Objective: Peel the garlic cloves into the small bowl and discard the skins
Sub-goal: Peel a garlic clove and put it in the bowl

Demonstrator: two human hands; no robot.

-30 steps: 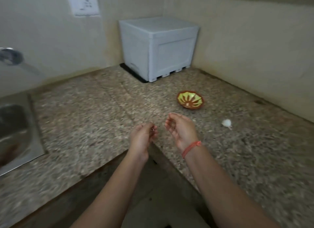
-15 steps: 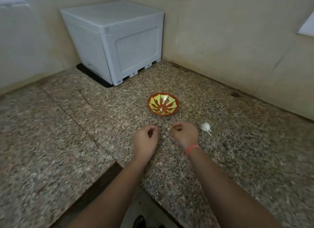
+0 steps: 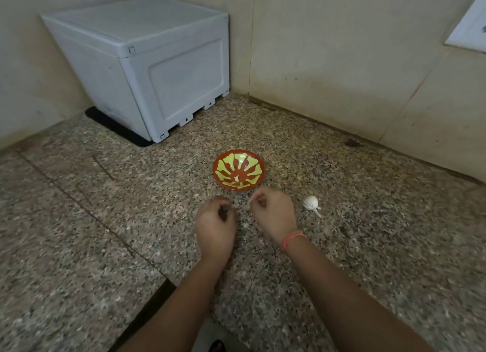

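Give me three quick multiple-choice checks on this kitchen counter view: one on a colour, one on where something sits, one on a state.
1. The small bowl is: A plain white; B red-brown with a yellow-green pattern; C blue.
2. The garlic bulb lies: A in the small bowl; B on a plate; C on the counter, to the right of the right hand.
3. The fingers of the left hand and the right hand are: A curled; B straight and spread; C flat on the counter.

1 B: its inside shows those colours.
2 C: it rests on the granite, apart from the hand.
3 A: both hands' fingers bend inward.
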